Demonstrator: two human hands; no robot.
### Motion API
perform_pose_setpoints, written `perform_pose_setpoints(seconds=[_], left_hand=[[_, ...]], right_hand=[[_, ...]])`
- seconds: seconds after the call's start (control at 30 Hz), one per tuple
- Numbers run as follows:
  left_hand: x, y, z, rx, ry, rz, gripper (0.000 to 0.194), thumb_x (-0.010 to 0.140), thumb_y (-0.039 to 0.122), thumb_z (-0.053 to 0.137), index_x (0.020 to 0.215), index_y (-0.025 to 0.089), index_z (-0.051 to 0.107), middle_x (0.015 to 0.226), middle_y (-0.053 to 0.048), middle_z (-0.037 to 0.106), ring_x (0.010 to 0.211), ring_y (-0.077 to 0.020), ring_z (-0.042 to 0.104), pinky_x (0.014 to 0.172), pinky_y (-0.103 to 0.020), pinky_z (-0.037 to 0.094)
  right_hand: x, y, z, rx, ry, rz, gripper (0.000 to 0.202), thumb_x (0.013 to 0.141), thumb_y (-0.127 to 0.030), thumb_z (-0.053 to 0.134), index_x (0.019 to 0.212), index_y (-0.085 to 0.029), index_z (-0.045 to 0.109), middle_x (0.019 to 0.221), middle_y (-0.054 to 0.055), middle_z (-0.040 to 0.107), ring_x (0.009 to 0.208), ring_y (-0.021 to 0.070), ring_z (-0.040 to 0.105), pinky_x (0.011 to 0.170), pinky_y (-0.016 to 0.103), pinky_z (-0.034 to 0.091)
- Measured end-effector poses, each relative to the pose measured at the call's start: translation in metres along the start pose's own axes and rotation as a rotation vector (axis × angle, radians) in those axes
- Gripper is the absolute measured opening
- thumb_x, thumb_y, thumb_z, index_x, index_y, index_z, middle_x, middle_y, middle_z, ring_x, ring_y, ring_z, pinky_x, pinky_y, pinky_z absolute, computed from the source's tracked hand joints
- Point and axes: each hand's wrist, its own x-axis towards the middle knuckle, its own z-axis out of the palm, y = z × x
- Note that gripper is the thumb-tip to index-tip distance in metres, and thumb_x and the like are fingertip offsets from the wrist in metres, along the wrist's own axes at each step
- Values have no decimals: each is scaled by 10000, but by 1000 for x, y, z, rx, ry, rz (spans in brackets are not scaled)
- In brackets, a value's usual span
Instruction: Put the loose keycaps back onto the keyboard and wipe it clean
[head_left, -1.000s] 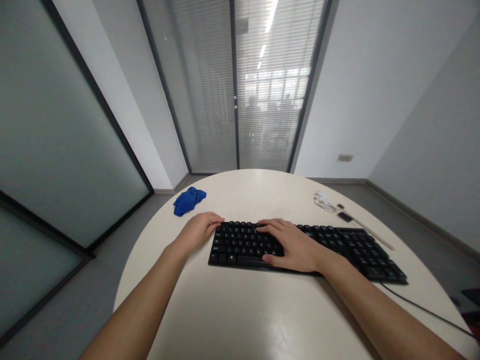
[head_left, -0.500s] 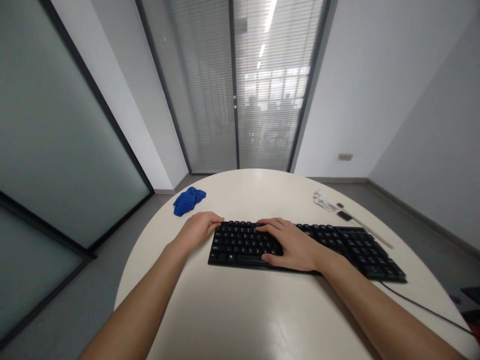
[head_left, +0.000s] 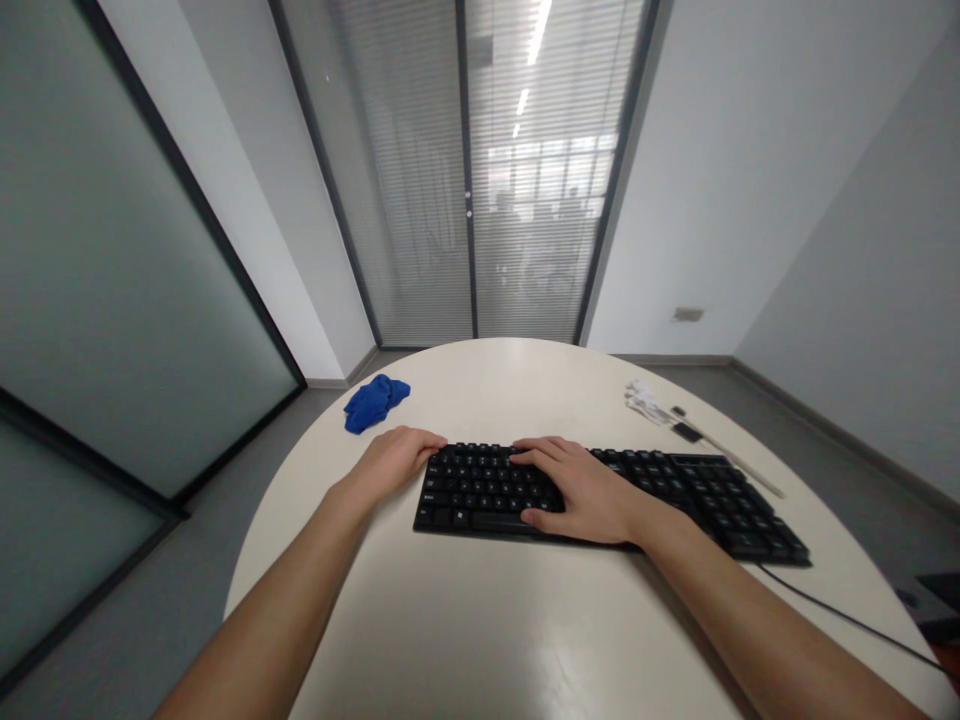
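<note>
A black keyboard (head_left: 480, 495) lies on the round cream table (head_left: 450, 620), its long side running left to right. My left hand (head_left: 394, 462) is at the keyboard's far left corner, with thumb and fingers closed on the edge. Over the middle of the keys rests my right hand (head_left: 581, 490). Its fingers are stretched toward the back row and the thumb lies apart near the front edge. It covers part of the keys.
A crumpled blue cloth (head_left: 376, 402) lies at the table's back left. White items (head_left: 645, 400), a small black piece (head_left: 686, 431) and a thin pale stick (head_left: 742, 470) lie behind the keyboard's right side. A black cable (head_left: 840, 610) runs off the right edge.
</note>
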Motion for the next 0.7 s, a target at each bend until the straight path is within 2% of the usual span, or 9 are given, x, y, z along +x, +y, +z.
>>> perform_pose_setpoints(seconds=[0.13, 0.23, 0.37, 0.53, 0.7], left_hand=[[-5, -5, 3, -1, -24, -2, 383, 927, 229, 482, 1198, 338, 731, 1250, 11, 722, 1154, -258, 670, 973, -350, 493], [-7, -2, 6, 67, -20, -32, 418, 911, 187, 452, 1184, 330, 734, 1241, 11, 726, 1147, -264, 674, 969, -365, 497], [-6, 3, 12, 92, 65, -106, 386, 922, 201, 447, 1155, 287, 742, 1189, -15, 747, 1118, -267, 680, 939, -370, 509], [-2, 7, 18, 43, 157, -129, 360, 950, 220, 427, 1128, 249, 738, 1168, -28, 750, 1108, -257, 677, 935, -373, 513], [-1, 22, 29, -25, 238, -65, 373, 1009, 367, 426, 1247, 213, 668, 1314, -63, 677, 1240, -247, 602, 1088, -406, 443]], right_hand=[[0, 1, 1, 0, -3, 0, 620, 813, -503, 690, 1351, -224, 560, 1437, 125, 542, 1288, 336, 505, 1100, 531, 380], [0, 1, 1, -3, -1, 1, 611, 815, -505, 693, 1343, -226, 565, 1433, 123, 546, 1287, 335, 507, 1099, 528, 385], [0, 0, 1, -7, 9, 0, 567, 848, -496, 673, 1338, -229, 568, 1421, 117, 558, 1286, 323, 511, 1097, 522, 391], [0, -2, -1, -18, 2, 1, 520, 902, -507, 630, 1344, -238, 571, 1428, 104, 561, 1291, 305, 521, 1106, 509, 399], [0, -2, 2, -86, 10, 47, 558, 945, -562, 560, 1415, -262, 550, 1509, 87, 506, 1363, 320, 473, 1138, 530, 373]])
